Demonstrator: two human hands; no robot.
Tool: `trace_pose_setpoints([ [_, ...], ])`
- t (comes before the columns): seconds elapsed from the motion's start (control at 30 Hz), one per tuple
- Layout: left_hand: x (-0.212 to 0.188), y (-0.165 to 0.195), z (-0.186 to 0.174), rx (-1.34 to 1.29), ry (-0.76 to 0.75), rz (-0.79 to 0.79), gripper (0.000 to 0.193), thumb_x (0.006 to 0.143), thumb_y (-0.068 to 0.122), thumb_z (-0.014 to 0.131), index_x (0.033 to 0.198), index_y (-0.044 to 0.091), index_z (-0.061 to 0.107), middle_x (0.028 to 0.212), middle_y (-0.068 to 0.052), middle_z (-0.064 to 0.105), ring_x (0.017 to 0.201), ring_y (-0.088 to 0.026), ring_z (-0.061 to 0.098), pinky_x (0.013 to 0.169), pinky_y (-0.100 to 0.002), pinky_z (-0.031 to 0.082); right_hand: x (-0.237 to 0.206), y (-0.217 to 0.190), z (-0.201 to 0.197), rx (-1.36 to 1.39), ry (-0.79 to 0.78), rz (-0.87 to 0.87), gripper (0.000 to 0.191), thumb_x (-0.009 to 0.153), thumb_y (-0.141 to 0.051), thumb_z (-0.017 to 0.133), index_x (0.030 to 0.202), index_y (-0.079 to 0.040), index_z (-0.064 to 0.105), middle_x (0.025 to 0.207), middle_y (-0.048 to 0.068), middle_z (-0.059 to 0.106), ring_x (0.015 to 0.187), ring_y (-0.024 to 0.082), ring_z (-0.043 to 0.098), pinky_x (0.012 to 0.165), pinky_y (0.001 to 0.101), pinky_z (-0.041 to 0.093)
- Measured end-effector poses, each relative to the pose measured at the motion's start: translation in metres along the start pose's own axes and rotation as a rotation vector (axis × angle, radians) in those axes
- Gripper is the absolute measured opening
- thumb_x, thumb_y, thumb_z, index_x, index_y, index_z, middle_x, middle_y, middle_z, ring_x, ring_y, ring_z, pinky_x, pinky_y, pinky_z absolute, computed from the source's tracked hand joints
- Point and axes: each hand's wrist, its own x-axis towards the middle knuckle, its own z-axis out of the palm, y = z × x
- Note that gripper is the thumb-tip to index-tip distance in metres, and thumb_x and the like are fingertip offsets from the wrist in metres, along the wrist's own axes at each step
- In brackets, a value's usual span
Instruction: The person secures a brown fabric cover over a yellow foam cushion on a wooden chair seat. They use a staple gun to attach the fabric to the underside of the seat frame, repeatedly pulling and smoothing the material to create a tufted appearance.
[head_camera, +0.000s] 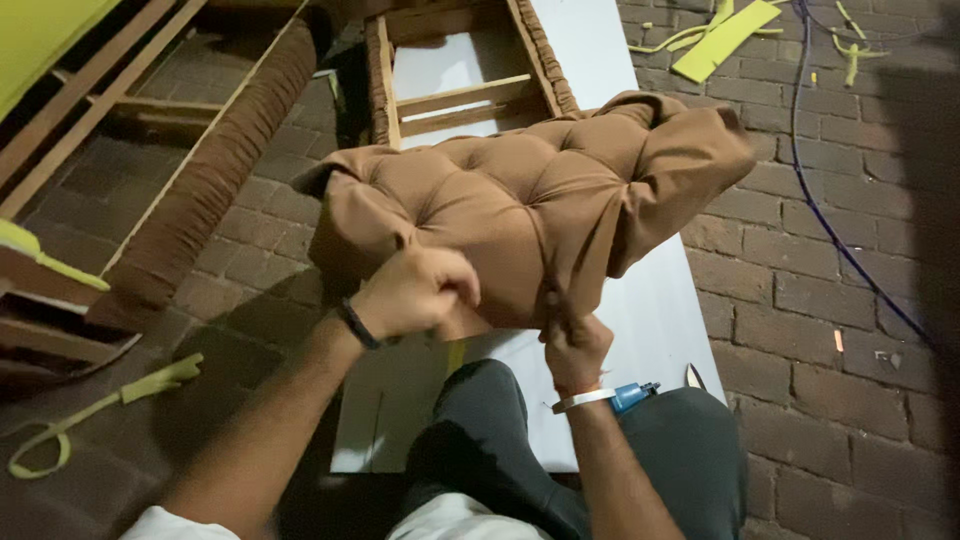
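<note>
A brown tufted cushion panel (520, 200), with deep button folds and loose fabric at its edges, is held tilted above a white board (650, 310). My left hand (415, 290) is closed on the cushion's near edge, a dark band on its wrist. My right hand (575, 345) grips the fabric at the lower right corner, a silver bangle on its wrist. My knees in dark trousers (500, 430) sit just below the cushion.
A wooden frame wrapped in brown fabric (470, 95) lies on the board behind the cushion. Another fabric-wrapped frame (210, 180) lies to the left on the brick floor. A blue tool (632, 396) rests by my right wrist. Yellow foam scraps (720, 40) and a blue cable (830, 220) lie on the bricks.
</note>
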Motion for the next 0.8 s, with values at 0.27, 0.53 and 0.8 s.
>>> trace_pose_setpoints([
  [0.27, 0.107, -0.025, 0.04, 0.502, -0.066, 0.115, 0.057, 0.105, 0.033, 0.049, 0.151, -0.001, 0.044, 0.155, -0.021, 0.046, 0.138, -0.033, 0.048, 0.112, -0.046, 0.036, 0.01, 0.003, -0.006, 0.572, -0.109, 0.344, 0.021, 0.094, 0.001, 0.064, 0.113, -0.004, 0.074, 0.09, 0.008, 0.074, 0.079, 0.014, 0.069, 0.071, 0.0326, 0.056],
  [0.53, 0.107, -0.047, 0.046, 0.503, -0.061, 0.119, 0.062, 0.098, 0.032, 0.053, 0.153, 0.006, 0.045, 0.153, -0.015, 0.052, 0.135, -0.028, 0.056, 0.111, -0.042, 0.044, 0.126, -0.056, -0.051, 1.329, 0.064, 0.989, 0.031, 0.089, -0.019, 0.067, 0.117, -0.009, 0.07, 0.107, 0.01, 0.075, 0.096, 0.026, 0.074, 0.089, 0.0434, 0.06],
  [0.8, 0.104, -0.037, 0.045, 0.49, 0.007, 0.157, 0.074, 0.078, 0.025, 0.063, 0.151, 0.013, 0.052, 0.152, -0.009, 0.056, 0.133, -0.026, 0.059, 0.11, -0.042, 0.046, 0.098, -0.001, -0.061, 1.508, -0.118, 0.782, 0.008, 0.09, -0.003, 0.059, 0.092, -0.006, 0.067, 0.085, 0.01, 0.07, 0.075, 0.022, 0.067, 0.069, 0.0341, 0.056],
])
